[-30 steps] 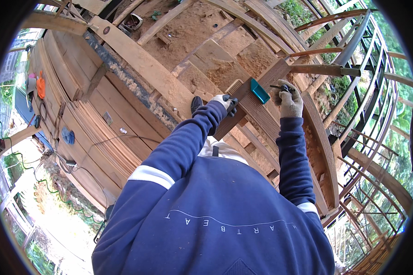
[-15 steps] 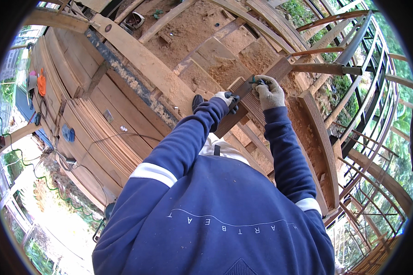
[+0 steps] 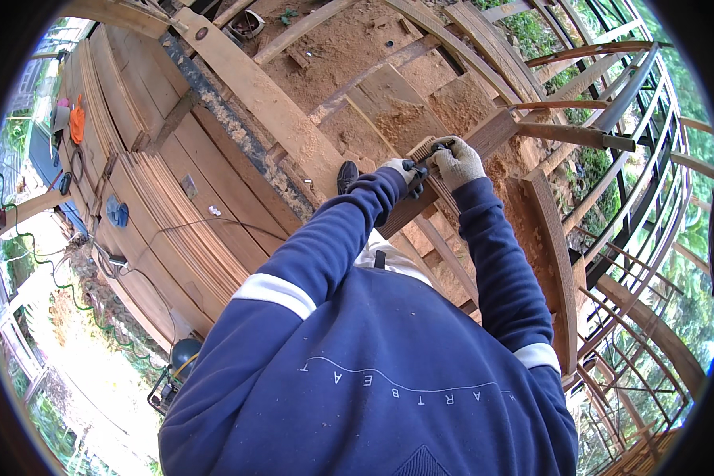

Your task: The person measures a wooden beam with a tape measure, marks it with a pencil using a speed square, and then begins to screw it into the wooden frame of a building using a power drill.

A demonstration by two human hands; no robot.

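Note:
Both my hands wear light work gloves with dark fingertips and are close together over a dark brown wooden beam (image 3: 490, 133). My left hand (image 3: 408, 173) has its fingers curled at the beam's near side; what they hold, if anything, is hidden. My right hand (image 3: 457, 163) is just right of it, thumb and fingers pinched around something small and dark that I cannot make out. Beneath the hands, a grooved board (image 3: 422, 147) crosses the beam, mostly covered by the gloves.
Sawdust-covered planks (image 3: 389, 99) lie ahead, below the beam. A long pale board (image 3: 254, 95) runs along the left, beside stacked thin boards (image 3: 178, 218) and a cable (image 3: 230, 224). My dark shoe (image 3: 347, 176) is near the left hand. Metal railing (image 3: 631, 87) curves along the right.
My right hand has come in closer to my left. The thin dark piece that stuck out from its fingers no longer shows clearly. The whole view has shifted slightly.

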